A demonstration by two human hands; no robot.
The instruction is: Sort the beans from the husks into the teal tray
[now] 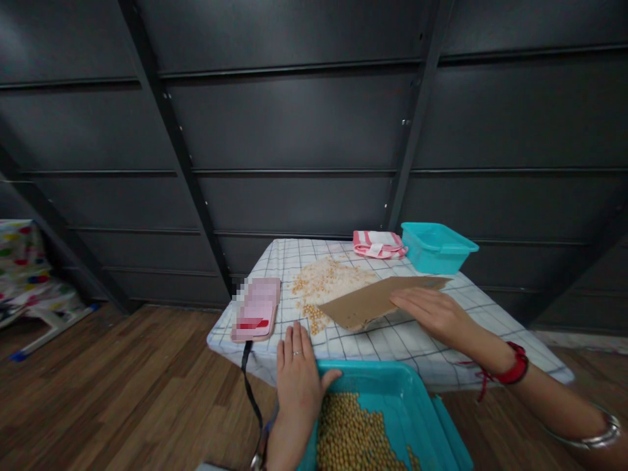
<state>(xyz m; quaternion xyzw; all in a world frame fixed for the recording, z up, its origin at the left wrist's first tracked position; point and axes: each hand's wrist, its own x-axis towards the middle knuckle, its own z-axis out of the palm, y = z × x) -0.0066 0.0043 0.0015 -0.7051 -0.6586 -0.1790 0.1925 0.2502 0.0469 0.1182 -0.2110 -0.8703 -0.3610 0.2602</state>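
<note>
My right hand grips a piece of brown cardboard by its right side, fingers lying over the top. The cardboard is tilted above the checked tablecloth, its left corner beside a spread of pale grains mixed with yellow beans or kernels. My left hand lies with its fingers stretched out at the table's front edge. Its thumb is spread over the rim of a teal plastic bin. Inside that bin, round yellowish beans cover much of the visible floor on the left.
A pink phone with a black strap lies on the table's left. At the back right stand a folded red-and-white cloth and a turquoise container. Dark metal panels rise behind the table.
</note>
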